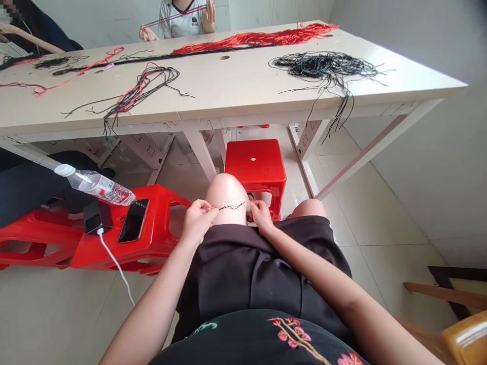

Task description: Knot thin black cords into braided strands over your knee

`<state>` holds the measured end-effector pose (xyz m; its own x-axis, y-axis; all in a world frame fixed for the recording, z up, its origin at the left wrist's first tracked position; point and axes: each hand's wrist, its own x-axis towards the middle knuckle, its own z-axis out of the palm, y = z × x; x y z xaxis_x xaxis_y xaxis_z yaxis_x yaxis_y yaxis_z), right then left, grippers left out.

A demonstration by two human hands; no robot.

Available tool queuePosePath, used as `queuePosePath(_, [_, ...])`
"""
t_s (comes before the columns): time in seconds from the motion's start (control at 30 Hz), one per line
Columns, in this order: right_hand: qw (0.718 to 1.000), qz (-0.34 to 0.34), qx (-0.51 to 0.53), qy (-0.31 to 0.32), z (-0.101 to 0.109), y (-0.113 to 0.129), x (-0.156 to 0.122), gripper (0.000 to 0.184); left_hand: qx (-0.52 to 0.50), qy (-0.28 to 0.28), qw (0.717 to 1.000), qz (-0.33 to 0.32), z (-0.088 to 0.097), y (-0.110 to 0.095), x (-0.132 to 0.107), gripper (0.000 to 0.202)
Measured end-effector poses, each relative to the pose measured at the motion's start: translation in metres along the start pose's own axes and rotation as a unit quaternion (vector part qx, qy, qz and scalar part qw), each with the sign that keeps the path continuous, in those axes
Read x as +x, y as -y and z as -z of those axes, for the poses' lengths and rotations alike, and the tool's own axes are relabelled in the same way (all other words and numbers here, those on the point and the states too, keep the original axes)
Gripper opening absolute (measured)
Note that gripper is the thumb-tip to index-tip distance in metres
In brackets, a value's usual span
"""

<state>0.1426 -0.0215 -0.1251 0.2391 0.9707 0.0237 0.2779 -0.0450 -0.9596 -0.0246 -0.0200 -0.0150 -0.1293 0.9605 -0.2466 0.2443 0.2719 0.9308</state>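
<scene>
- The left hand (198,220) has its grip closed on a thin dark cord (231,206), thumb and finger pinching the left end.
- The cord is in front of the left knee (227,192); whether it touches the skin, I cannot tell.
- Its long axis runs left to right, leading from the left grip toward the right hand (262,217).
- The right hand has its fingers bent together just beside the cord's right end; whether its grip holds a strand, I cannot tell.
- Beyond both hands is the bench (236,88), with a black bundle (321,66) on the right and a red-and-black bundle (139,88) on the left.
- A phone (133,220) lies left of the left hand.
</scene>
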Motion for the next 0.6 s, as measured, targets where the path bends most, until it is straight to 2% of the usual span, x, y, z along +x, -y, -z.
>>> queuePosePath(0.1, [0.998, 0.004, -0.034, 0.043, 0.002, -0.010, -0.031, 0.024, -0.006, 0.000, 1.000, -0.005, -0.001, -0.001, 0.000, 0.026])
queuePosePath(0.2, [0.997, 0.030, -0.053, 0.041, 0.005, 0.001, -0.043, 0.014, -0.007, -0.004, 1.000, -0.011, -0.002, 0.001, -0.001, 0.026])
queuePosePath(0.27, [0.997, 0.055, -0.051, 0.028, 0.004, 0.016, -0.040, 0.009, -0.006, -0.004, 1.000, -0.012, -0.003, 0.001, -0.001, 0.026])
queuePosePath(0.37, [0.992, 0.111, -0.053, 0.035, 0.001, 0.037, -0.030, 0.026, -0.007, 0.004, 1.000, -0.013, -0.003, 0.000, -0.001, 0.027])
queuePosePath(0.5, [0.973, 0.201, -0.092, 0.064, 0.001, 0.054, -0.018, 0.019, -0.014, 0.009, 1.000, -0.016, -0.002, 0.000, -0.002, 0.028])
queuePosePath(0.6, [0.972, 0.202, -0.098, 0.073, 0.006, 0.063, -0.009, 0.018, -0.013, 0.009, 1.000, -0.013, -0.002, 0.000, -0.004, 0.027])
